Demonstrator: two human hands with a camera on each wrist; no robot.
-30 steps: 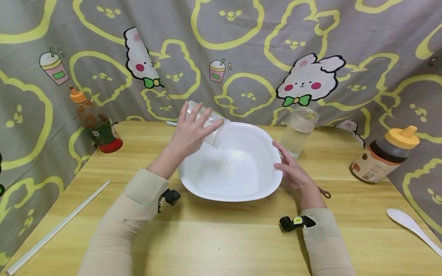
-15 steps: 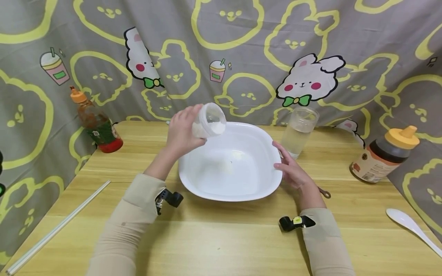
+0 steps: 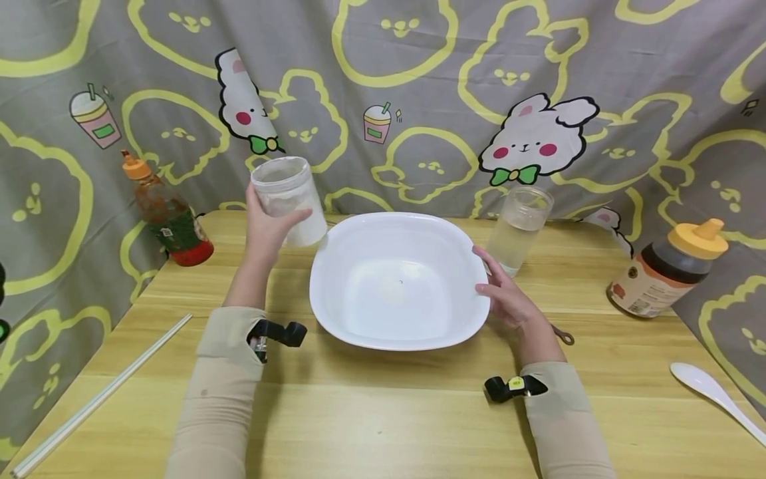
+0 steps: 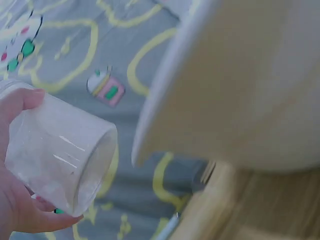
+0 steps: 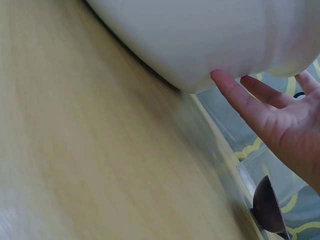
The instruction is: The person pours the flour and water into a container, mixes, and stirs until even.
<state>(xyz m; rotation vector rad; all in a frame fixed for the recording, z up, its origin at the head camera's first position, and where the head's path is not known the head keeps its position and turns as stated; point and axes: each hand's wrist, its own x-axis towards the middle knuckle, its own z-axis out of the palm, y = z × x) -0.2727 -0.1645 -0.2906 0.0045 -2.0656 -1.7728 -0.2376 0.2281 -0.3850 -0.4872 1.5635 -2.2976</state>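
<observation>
My left hand (image 3: 266,223) grips a clear, wide-mouthed jar (image 3: 302,206) left of the white basin (image 3: 389,332), with the thumb across its side. White residue coats the inside of this jar (image 4: 65,145), which leans slightly in the head view, mouth upward. At the basin's right side, my right hand (image 3: 509,299) holds the rim with its thumb. In the right wrist view, its fingers (image 5: 240,97) reach up to the basin's outer wall (image 5: 200,40). The basin stands mid-table, with a tiny dark speck on its white floor.
A glass of clear liquid (image 3: 517,229) stands right behind the basin. A ladle (image 5: 269,205) lies near my right hand. Farther right are a yellow-capped bottle (image 3: 664,266) and a white spoon (image 3: 712,389). A sauce bottle (image 3: 167,213) and chopsticks (image 3: 108,392) are at left.
My left hand swings the jar left, off the basin, and turns it from mouth-down over the basin to nearly upright. The right hand and basin stay in place.
</observation>
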